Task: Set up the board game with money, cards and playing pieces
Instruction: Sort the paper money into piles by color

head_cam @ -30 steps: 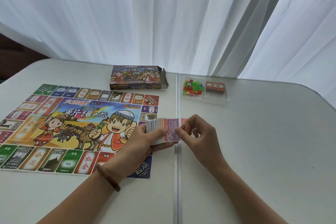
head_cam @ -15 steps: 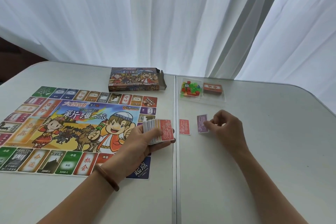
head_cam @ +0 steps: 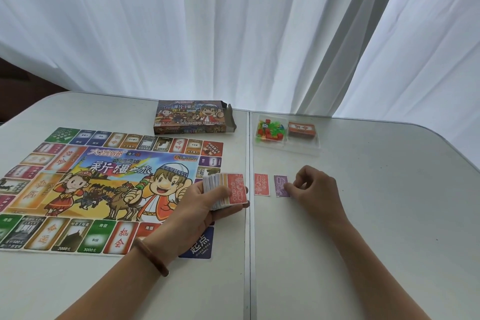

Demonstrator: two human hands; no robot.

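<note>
The desk (head_cam: pixel 376 215) carries the unfolded game board (head_cam: pixel 104 184) on its left half, with the open game box (head_cam: pixel 192 117) just behind it. On the right half a clear tray (head_cam: pixel 315 147) holds the coloured playing pieces (head_cam: pixel 270 130) and a deck of cards (head_cam: pixel 302 129), both not yet unpacked. A second ago both hands met at the money stack (head_cam: pixel 226 189). Now the left hand (head_cam: pixel 197 205) alone grips that stack over the board's right edge, with a red bill on top. The right hand (head_cam: pixel 314 187) has moved out to the right half of the desk, where its curled fingers and thumb hold the right edge of a purple note (head_cam: pixel 280 186) lying flat. That note sits just beside a red note (head_cam: pixel 261 184) without touching it. This suggests the money is being sorted into rows by value. Only two bills are down and most of the stack is left, so the task looks to be at an early stage.
</note>
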